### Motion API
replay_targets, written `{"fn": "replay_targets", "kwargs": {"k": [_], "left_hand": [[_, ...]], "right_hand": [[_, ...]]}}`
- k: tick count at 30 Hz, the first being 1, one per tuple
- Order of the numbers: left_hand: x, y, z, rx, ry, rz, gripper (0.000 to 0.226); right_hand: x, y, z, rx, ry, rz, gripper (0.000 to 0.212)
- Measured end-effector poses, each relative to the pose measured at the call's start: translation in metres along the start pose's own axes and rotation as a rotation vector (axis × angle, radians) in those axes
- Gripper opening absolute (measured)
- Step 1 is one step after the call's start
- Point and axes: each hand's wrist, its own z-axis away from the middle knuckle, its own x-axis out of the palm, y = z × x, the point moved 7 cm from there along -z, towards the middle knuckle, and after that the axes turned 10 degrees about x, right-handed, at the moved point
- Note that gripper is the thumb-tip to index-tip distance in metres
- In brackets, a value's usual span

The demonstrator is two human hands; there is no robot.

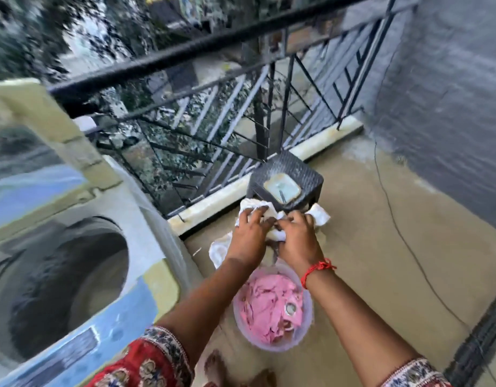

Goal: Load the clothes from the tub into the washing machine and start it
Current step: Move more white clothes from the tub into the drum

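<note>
Left hand: the left hand (248,233) was curled into a white cloth (256,210), fingers gripping its bunched folds above the floor.
Right hand: the right hand (295,238) pinched the same white cloth from the other side, the two hands nearly touching; a red thread band (315,270) circled that wrist.
White cloth: it was held in the air between both hands, above and just beyond the tub, with one loose end (319,216) spreading to the right and another part (217,251) hanging below the left wrist.
Tub: a translucent round tub (307,325) stood on the floor beneath the forearms, near the washing machine's front corner.
Pink clothes: crumpled pink clothes (265,303) lay inside the tub (a metal ring (291,308) showed among the folds).
Washing machine: a top-loading washing machine (146,247) stood at the left with its lid (32,152) raised and the dark drum (62,283) exposed; nothing could be made out inside it.
Stool: a dark woven stool (305,171) stood by the railing, beyond the hands, with a pale rectangular item (281,187) on top.
Surroundings: a black metal railing (213,118) edged the balcony, and a thin cable (394,219) trailed across the tan floor (381,261) beside a grey wall (450,107).
</note>
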Motion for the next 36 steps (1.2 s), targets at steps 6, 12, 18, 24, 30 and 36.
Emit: {"fn": "replay_targets", "kwargs": {"k": [6, 12, 18, 24, 30, 36], "left_hand": [[-0.096, -0.025, 0.019, -0.119, 0.133, -0.047, 0.045], [-0.181, -0.075, 0.096, -0.274, 0.284, -0.058, 0.049], [-0.254, -0.140, 0.207, -0.426, 0.353, -0.060, 0.046], [-0.300, -0.214, 0.308, -0.552, 0.416, -0.091, 0.042], [-0.314, -0.276, 0.365, -0.613, 0.404, -0.084, 0.043], [-0.282, -0.316, 0.386, -0.694, 0.352, 0.001, 0.046]], "right_hand": [[-0.050, -0.097, -0.005, -0.182, -0.012, -0.006, 0.031], [-0.051, -0.211, 0.024, -0.367, -0.045, -0.070, 0.028], [-0.015, -0.338, 0.078, -0.554, -0.078, -0.106, 0.023], [0.033, -0.452, 0.129, -0.682, -0.136, -0.130, 0.026], [0.087, -0.521, 0.153, -0.707, -0.214, -0.103, 0.027], [0.142, -0.532, 0.155, -0.721, -0.309, -0.060, 0.031]]}}
